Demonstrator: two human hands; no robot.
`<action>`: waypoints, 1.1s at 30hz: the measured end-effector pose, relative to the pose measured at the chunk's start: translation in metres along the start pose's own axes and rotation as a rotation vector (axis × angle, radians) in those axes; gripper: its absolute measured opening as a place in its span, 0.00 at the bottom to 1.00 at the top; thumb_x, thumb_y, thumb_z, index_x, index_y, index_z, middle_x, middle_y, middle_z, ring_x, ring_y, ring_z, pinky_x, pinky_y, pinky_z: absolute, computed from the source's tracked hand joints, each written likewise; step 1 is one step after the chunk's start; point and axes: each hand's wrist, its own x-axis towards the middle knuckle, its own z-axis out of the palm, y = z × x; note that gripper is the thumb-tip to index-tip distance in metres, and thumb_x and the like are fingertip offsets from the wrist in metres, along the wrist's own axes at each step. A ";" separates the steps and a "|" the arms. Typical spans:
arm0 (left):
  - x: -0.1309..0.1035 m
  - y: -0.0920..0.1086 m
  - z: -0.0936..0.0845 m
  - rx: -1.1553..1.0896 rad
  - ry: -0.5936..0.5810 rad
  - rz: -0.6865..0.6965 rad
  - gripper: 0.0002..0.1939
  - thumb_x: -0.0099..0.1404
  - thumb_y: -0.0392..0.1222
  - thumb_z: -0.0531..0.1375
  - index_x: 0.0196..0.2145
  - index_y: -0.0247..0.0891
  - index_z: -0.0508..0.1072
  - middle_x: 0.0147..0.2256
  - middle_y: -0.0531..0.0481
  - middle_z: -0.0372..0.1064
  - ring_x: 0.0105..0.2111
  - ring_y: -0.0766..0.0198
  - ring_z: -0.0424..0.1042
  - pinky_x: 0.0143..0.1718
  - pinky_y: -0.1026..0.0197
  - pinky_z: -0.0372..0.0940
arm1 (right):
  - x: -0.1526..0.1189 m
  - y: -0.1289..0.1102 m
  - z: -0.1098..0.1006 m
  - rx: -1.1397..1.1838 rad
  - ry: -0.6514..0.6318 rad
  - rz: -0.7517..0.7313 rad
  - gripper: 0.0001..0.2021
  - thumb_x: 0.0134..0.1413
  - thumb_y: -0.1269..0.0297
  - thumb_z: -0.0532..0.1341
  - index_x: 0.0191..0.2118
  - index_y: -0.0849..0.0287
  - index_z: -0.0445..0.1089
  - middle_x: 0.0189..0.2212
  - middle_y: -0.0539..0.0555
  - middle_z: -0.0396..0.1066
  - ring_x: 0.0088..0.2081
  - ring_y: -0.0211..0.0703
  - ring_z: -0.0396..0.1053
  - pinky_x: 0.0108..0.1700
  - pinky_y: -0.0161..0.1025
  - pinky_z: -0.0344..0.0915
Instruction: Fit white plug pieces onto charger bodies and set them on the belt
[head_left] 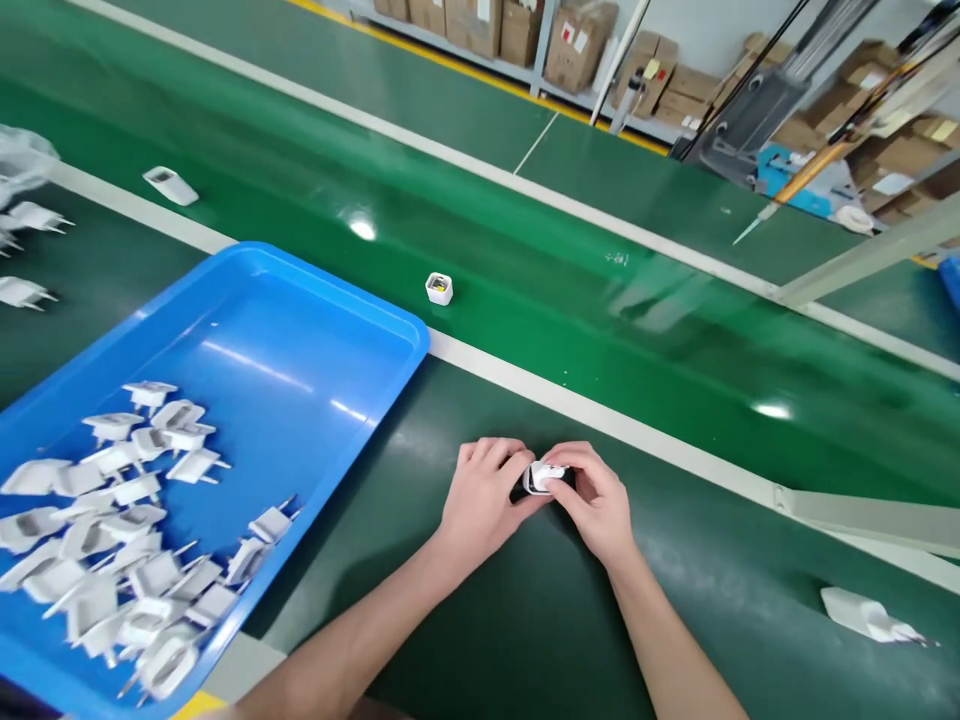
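Observation:
My left hand [484, 500] and my right hand [596, 505] meet over the dark green table mat, both gripping one small white plug part [544, 477] between their fingertips. A dark piece shows just under the white part; I cannot tell what it is. A blue tray [300, 330] to the left holds several white two-pin plug parts [127, 530] heaped in its near-left half.
A green conveyor belt [570, 300] runs behind my hands with a small white cube adapter [439, 288] and a white charger [171, 185] on it. One white plug part [870, 615] lies at the right. More plug parts [26, 250] lie at far left. Cardboard boxes [577, 40] stand on shelves behind.

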 end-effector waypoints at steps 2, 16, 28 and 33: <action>0.000 0.000 0.000 0.004 0.002 0.015 0.10 0.70 0.49 0.63 0.43 0.42 0.72 0.46 0.49 0.73 0.47 0.56 0.68 0.45 0.52 0.56 | 0.000 -0.004 -0.001 -0.093 -0.028 -0.014 0.05 0.64 0.64 0.66 0.45 0.52 0.75 0.44 0.56 0.71 0.46 0.50 0.70 0.49 0.48 0.70; 0.002 0.001 0.000 -0.001 0.053 0.057 0.11 0.71 0.50 0.63 0.44 0.42 0.74 0.46 0.50 0.73 0.46 0.58 0.70 0.44 0.53 0.57 | -0.002 -0.013 -0.004 -0.238 0.006 -0.084 0.06 0.64 0.68 0.65 0.44 0.51 0.75 0.43 0.54 0.68 0.45 0.48 0.69 0.47 0.48 0.69; 0.000 -0.001 0.003 -0.007 0.065 0.060 0.10 0.71 0.50 0.62 0.44 0.42 0.73 0.46 0.49 0.73 0.46 0.58 0.69 0.44 0.53 0.56 | -0.005 -0.025 0.002 -0.357 0.024 -0.029 0.03 0.65 0.65 0.62 0.43 0.53 0.74 0.43 0.55 0.67 0.45 0.48 0.69 0.47 0.47 0.68; -0.001 -0.001 0.003 -0.014 0.054 0.064 0.11 0.71 0.51 0.62 0.44 0.42 0.73 0.46 0.50 0.73 0.47 0.58 0.68 0.45 0.53 0.56 | -0.005 -0.024 0.001 -0.346 0.003 0.000 0.03 0.65 0.66 0.62 0.42 0.53 0.74 0.44 0.54 0.67 0.46 0.48 0.68 0.48 0.46 0.67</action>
